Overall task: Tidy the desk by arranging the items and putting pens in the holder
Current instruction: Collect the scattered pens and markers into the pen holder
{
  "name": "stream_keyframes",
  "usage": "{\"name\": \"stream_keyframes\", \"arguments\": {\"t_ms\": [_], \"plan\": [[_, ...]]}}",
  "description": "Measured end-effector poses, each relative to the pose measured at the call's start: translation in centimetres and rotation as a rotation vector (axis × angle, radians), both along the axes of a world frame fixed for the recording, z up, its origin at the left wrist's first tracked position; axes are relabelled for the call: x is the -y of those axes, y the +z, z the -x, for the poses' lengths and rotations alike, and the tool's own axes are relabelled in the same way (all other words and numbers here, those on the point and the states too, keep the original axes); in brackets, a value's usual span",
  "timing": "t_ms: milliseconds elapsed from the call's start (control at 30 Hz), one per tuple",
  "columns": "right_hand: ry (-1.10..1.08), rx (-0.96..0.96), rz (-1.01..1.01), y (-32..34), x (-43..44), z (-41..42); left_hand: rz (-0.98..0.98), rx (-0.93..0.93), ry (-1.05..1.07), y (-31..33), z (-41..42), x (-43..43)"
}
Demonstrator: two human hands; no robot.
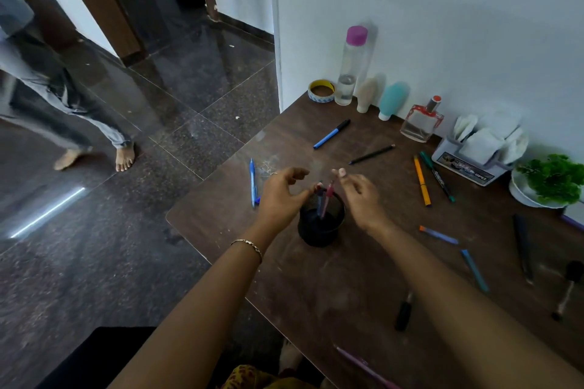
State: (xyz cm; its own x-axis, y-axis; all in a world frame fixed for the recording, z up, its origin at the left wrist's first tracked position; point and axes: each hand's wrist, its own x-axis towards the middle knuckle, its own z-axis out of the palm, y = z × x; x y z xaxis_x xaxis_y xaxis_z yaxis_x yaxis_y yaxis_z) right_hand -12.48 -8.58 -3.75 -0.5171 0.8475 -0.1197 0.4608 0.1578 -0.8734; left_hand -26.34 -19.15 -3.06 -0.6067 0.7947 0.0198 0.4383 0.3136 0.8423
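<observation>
Left hand [281,196] and right hand [363,199] hover over black mesh pen holder [320,227] near the desk [316,294] front-left edge, fingers loosely curled, gripping nothing; left thumb by pen tops, contact unclear. Two or three pens [325,200] in holder, about ten loose. Tissue box [464,167] label reads "OPEL". One pink-capped bottle [352,73], two tubes [392,101], one perfume bottle [422,123]
</observation>
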Motion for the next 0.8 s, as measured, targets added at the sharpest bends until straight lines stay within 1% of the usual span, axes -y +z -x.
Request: {"name": "stream_keyframes", "arguments": {"t_ms": [67,133,200,267,333,433,567,667,800], "plan": [[-0.015,0.01,-0.03,0.1,-1.2,0.5,-0.026,0.043,0.108,-0.1,1.1,0.6],[0.015,0.046,-0.071,0.2,-2.5,1.3,-0.02,0.059,0.249,-0.6,2.7,1.1],[0.077,0.096,-0.105,0.5,-3.6,2.4,0.008,0.066,0.371,-1.2,4.4,1.6],[0.171,0.142,-0.133,0.4,-4.6,3.7,0.074,0.072,0.437,-1.9,6.2,1.8],[0.276,0.189,-0.165,-0.1,-5.6,5.2,0.193,0.081,0.45,-2.7,7.8,1.9],[0.439,0.299,-0.245,-0.9,-6.5,7.4,0.346,0.062,0.409,-3.7,9.4,1.8],[0.655,0.427,-0.327,-1.9,-6.8,10.1,0.429,0.013,0.362,-5.0,10.5,1.5],[0.848,0.553,-0.469,-2.5,-6.5,11.7,0.489,-0.014,0.344,-5.1,10.9,1.2],[0.92,0.551,-0.533,-2.3,-6.1,12.7,0.527,-0.029,0.317,-4.6,10.9,0.4]]}}
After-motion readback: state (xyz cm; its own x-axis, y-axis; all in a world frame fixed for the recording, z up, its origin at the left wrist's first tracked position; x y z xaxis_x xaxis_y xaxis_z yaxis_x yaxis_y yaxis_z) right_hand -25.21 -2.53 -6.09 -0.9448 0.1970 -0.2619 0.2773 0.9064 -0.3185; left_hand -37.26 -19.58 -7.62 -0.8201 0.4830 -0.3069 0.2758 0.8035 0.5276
